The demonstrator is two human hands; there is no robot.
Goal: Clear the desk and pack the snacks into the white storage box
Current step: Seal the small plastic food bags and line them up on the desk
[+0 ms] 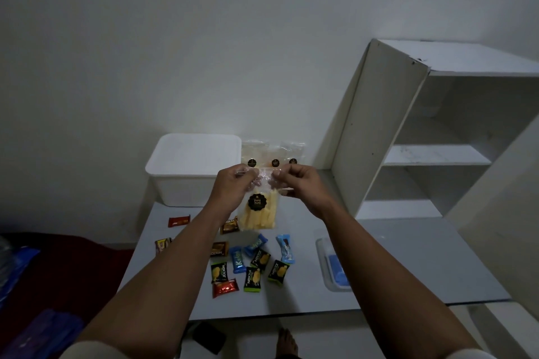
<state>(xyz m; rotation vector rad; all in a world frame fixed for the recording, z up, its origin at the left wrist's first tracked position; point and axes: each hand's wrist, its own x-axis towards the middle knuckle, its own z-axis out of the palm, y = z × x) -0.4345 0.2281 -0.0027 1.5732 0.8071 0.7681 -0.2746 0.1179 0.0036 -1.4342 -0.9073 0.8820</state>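
Note:
A clear bag of yellow snack sticks [260, 214] with a black round label hangs above the desk. My left hand [234, 186] and my right hand [300, 181] both pinch its top edge. The white storage box [186, 186] stands at the desk's back left with its lid on. Three more clear snack bags [274, 154] lean upright just right of the box, behind my hands. Several small wrapped snacks [250, 264] in black, blue, red and brown lie scattered on the grey desk [393, 256] below the bag.
A white shelf unit [431, 131] rises at the desk's right side. A clear tray with something blue [334, 265] sits near the right. A dark red surface with blue and purple items [43, 285] lies left of the desk. A foot [287, 341] shows below.

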